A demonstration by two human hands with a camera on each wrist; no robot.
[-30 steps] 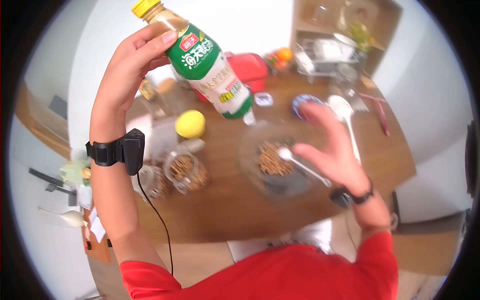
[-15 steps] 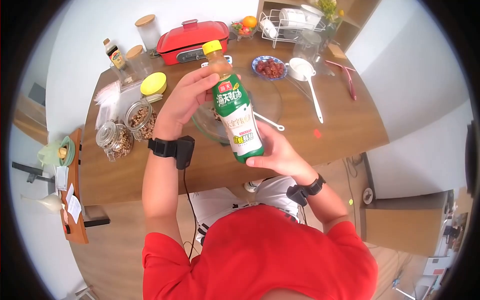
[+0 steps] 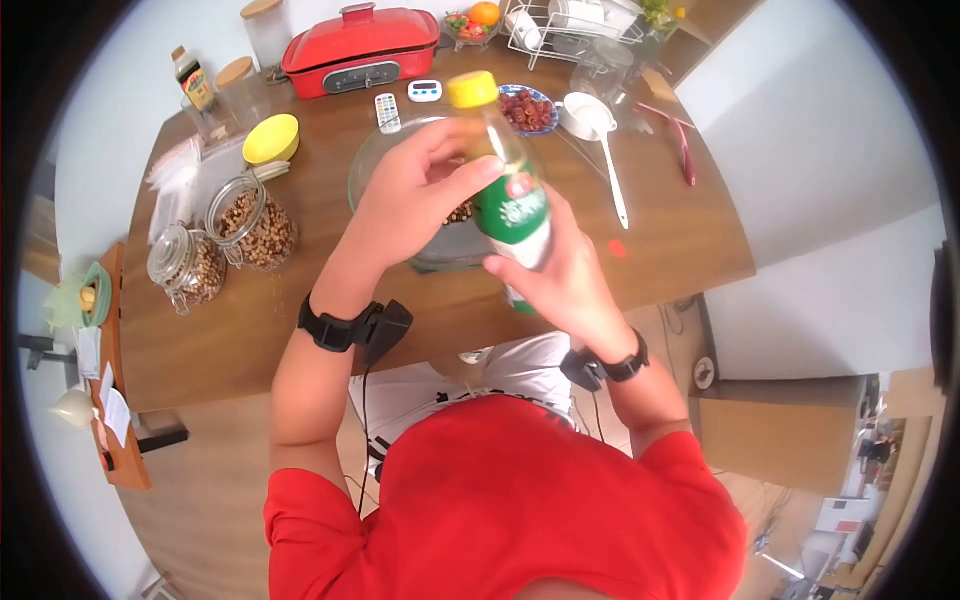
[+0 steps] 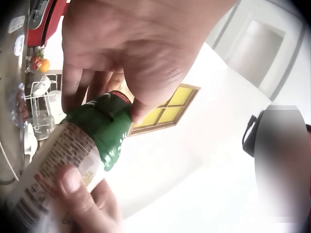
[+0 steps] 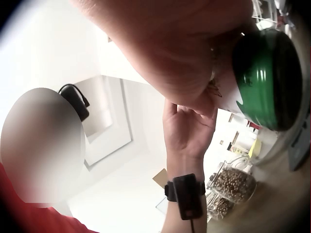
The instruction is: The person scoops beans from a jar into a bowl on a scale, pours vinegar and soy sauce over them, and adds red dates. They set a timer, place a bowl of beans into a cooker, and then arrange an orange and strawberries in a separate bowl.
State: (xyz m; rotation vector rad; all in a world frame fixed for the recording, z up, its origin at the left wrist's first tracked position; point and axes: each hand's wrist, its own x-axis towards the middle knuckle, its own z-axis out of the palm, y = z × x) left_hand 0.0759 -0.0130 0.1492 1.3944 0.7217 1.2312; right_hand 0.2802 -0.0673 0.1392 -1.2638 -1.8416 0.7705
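Note:
A green and white bottle [image 3: 515, 215] with a yellow cap [image 3: 473, 89] is held tilted above the table's front half. The left hand [image 3: 415, 195] grips its upper part just below the cap, thumb across the front. Lower down, the right hand [image 3: 565, 275] grips the body from the side. In the left wrist view the left hand [image 4: 131, 53] curls round the bottle's green part [image 4: 104, 124], and the right thumb presses the label. The right wrist view shows the bottle's green base [image 5: 269, 80] beside the right hand [image 5: 165, 48]. Behind the bottle, a glass bowl [image 3: 365, 165] is partly hidden.
Two jars of nuts or beans [image 3: 262, 232] and a yellow bowl [image 3: 271, 139] stand left. At the back are a red cooker [image 3: 360, 50], a remote [image 3: 388, 113], a plate of dark red fruit [image 3: 527, 110] and a dish rack [image 3: 560, 35]. A white ladle [image 3: 614, 180] lies right.
The bottle has come down from high on the left and is now gripped by both hands. The right hand has moved from above the bowl to the bottle's body. The head view has shifted.

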